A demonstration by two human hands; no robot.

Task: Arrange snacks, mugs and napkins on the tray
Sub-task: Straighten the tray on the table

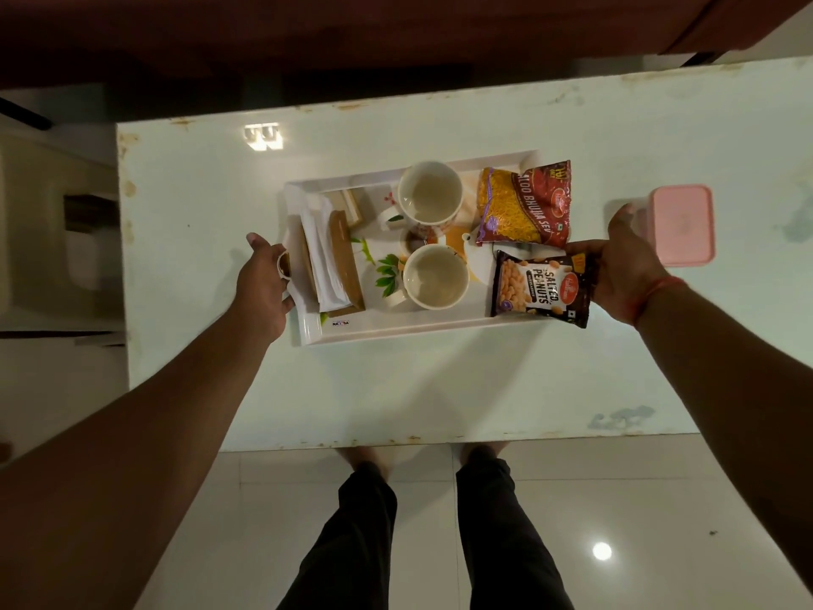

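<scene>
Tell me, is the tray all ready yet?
Nearly. Two mugs, the napkins and the sev packet already sit on the tray. The right hand holds the peanuts packet at the tray's edge; the left hand grips the other end. Only the peanuts need settling.

left hand (264, 286) fingers hidden under tray (396, 334) end

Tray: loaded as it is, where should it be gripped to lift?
By its two short ends, from both sides together. The tray is long, with mugs and packets across it; the left hand and right hand are already there.
</scene>
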